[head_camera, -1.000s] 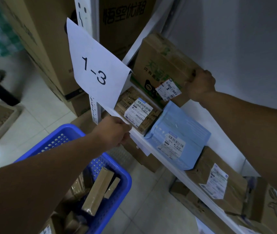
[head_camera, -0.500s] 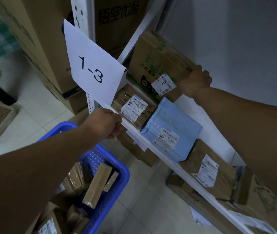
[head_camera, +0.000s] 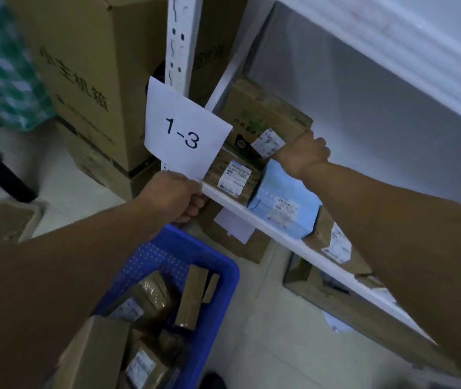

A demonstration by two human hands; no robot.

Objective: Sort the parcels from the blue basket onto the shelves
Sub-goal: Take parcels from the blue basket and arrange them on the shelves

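The blue basket (head_camera: 219,266), low on the left, has many parcels (head_camera: 150,299) in it. The left hand (head_camera: 173,196) grips the shelf (head_camera: 279,236) edge under the paper sign (head_camera: 185,133). The right hand (head_camera: 305,153) holds the big brown box (head_camera: 263,113) on the shelf. Best to push it back slowly, so nearby parcels do not fall.
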